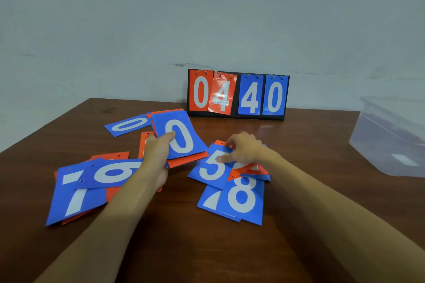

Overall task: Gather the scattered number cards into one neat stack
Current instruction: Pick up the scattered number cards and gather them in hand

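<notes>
Left hand [158,151] grips the card stack [179,138], blue 0 uppermost, and right hand [246,150] pinches the blue 5 card [211,167], both in front of the flip scoreboard [238,94]; I would lift it clear, then align edges before seating it.

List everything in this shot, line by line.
held stack: one, blue 0 on top, orange beneath, in left hand
blue 0 card: one, flat, far left
blue 7 card, blue 6 card: two, overlapping, near left, over orange cards
blue 5 card: one, centre right
blue 8 card: one, near right, over a half-hidden card
scoreboard: one, orange 04, blue 40, table's back
clear box: one, right edge
table: one, brown
left hand: grips held stack
right hand: pinches blue 5 card
</notes>
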A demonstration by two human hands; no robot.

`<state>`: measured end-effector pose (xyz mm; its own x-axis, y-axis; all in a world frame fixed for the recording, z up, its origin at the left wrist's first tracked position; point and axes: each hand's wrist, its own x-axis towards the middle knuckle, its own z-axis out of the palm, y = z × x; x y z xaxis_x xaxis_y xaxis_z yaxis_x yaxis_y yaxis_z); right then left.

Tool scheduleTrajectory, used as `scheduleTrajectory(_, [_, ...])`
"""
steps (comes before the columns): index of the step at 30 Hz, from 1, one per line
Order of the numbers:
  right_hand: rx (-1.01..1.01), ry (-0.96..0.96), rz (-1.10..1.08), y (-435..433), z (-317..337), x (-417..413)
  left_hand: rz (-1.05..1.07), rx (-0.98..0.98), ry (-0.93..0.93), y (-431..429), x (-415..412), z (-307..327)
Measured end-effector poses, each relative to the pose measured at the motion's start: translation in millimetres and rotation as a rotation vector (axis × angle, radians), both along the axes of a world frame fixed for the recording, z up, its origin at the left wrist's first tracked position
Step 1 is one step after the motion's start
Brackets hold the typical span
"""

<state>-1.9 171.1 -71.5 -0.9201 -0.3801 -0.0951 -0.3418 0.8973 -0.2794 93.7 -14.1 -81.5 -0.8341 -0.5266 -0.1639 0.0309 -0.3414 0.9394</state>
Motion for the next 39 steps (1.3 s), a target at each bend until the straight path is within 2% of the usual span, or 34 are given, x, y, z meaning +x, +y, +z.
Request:
scheduleTrajectory(4, [-0.102, 0.046, -0.087, 3, -3, 0, 0.003, 0.012, -0.013, 1, 0, 0])
scheduleTrajectory(6, [-0.277, 0.069, -0.095, 9, -2, -2, 0.005, 0.004, -0.012, 2, 1, 1])
scheduleTrajectory(9, [-0.647, 0.022, -0.100, 23, 7, 2, 0.008, -0.025, -0.018, 2, 2, 1])
scheduleTrajectory(11, [-0.796, -0.005, -0.111, 32, 17, 6, 0.002, -0.074, -0.036, 2, 2, 1])
scheduleTrajectory(18, [-0.899, 0.004, 0.034, 25, 33, 14, -0.155, -0.106, -0.079, 15, 7, 5])
scheduleTrajectory(23, [-0.823, 0.108, 0.077, -10, 30, 15, -0.260, -0.152, -0.065, 23, 10, 4])
scheduleTrajectory(26, [-0.792, 0.142, -0.007, -11, 25, 11, -0.244, -0.180, -0.073, 24, 8, 1])
scheduleTrajectory(28, [-0.647, 0.157, -0.098, 4, 17, 5, -0.211, -0.147, -0.072, 24, 8, 0])
scheduleTrajectory(32, [-0.143, 0.106, -0.263, 48, -3, 1, -0.138, -0.107, -0.056, 26, 6, 0])
scheduleTrajectory(34, [0.002, 0.055, -0.275, 63, -10, 7, -0.118, -0.114, -0.049, 30, 6, 1])
scheduleTrajectory(39, [-0.115, 0.003, -0.285, 76, -14, 6, -0.132, -0.168, -0.034, 43, 1, 6])
